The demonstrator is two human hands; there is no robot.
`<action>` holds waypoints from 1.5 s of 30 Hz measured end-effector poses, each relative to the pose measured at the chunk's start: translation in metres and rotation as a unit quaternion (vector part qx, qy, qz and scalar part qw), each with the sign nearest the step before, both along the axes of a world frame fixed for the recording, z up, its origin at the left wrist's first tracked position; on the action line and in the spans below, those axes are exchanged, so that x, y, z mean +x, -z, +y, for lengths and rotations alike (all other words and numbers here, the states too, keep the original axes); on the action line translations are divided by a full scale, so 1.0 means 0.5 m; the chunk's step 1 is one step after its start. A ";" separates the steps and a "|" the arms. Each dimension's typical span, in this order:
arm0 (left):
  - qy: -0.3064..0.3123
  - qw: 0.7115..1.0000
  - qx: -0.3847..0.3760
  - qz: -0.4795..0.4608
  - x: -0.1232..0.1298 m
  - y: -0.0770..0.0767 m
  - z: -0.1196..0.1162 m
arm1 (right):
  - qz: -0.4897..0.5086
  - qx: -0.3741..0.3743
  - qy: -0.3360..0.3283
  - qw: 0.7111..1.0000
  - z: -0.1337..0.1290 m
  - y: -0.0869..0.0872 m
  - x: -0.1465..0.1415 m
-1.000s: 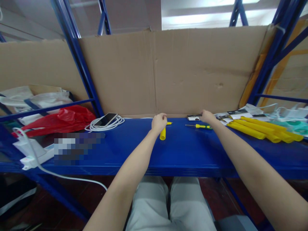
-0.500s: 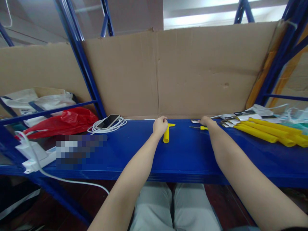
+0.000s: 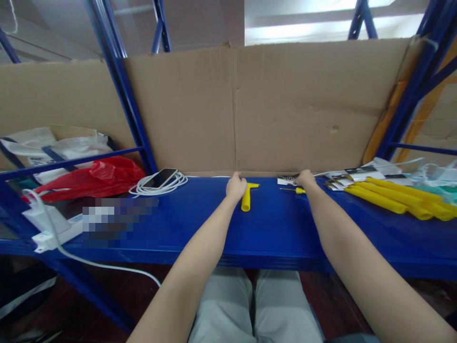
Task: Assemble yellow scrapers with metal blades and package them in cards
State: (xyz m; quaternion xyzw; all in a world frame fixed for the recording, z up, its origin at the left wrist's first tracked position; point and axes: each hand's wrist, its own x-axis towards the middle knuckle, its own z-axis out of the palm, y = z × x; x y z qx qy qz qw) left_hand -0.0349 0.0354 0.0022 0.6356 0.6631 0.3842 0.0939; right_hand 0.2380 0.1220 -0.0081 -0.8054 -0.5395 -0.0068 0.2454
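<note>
My left hand (image 3: 236,187) is at the back middle of the blue shelf, fingers curled in, right beside a yellow T-shaped piece (image 3: 246,200); what its fingers hold, if anything, is hidden. Farther right, my right hand (image 3: 306,178) has its fingers closed at the right end of a small black-and-white packet (image 3: 286,179) lying near the cardboard. Just in front of the packet is a small screwdriver with a yellow handle (image 3: 300,190), its thin shaft pointing left.
Yellow tubes (image 3: 392,196) and white packets (image 3: 364,172) lie at the right. To the left are a phone (image 3: 161,178) on a coiled white cable (image 3: 181,180), a red bag (image 3: 103,177) and a white power strip (image 3: 53,236). A cardboard sheet (image 3: 285,109) stands behind.
My right hand has shifted slightly up, and more of the black-and-white packet beside it now shows. My left hand stays beside the yellow T-shaped piece. The view has shifted slightly.
</note>
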 end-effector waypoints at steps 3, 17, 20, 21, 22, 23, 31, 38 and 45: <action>-0.014 0.997 -0.058 0.052 0.000 0.003 -0.004 | 0.022 -0.034 0.014 0.999 -0.010 -0.006 0.005; 0.022 0.974 -0.165 0.156 0.012 0.011 -0.012 | 0.035 0.006 -0.062 0.997 -0.031 -0.001 -0.015; 0.022 0.974 -0.166 0.155 0.011 0.013 -0.009 | -0.004 -0.037 -0.103 0.994 -0.034 0.002 -0.030; 0.021 0.974 -0.166 0.153 0.011 0.014 -0.008 | -0.020 -0.059 -0.106 0.992 -0.037 0.002 -0.035; 0.020 0.974 -0.165 0.152 0.010 0.016 -0.007 | -0.035 -0.075 -0.108 0.991 -0.042 0.000 -0.041; 0.019 0.975 -0.163 0.150 0.010 0.017 -0.006 | -0.049 -0.084 -0.110 0.989 -0.046 -0.001 -0.047; 0.019 0.978 -0.148 0.142 0.009 0.027 0.004 | -0.144 -0.036 -0.131 0.980 -0.068 -0.013 -0.079; 0.026 0.977 -0.142 0.155 0.009 0.027 0.005 | -0.108 0.080 -0.143 0.981 -0.069 -0.015 -0.091; 0.016 0.983 -0.121 0.136 0.007 0.025 0.002 | 0.069 0.184 -0.115 0.974 -0.067 -0.025 -0.088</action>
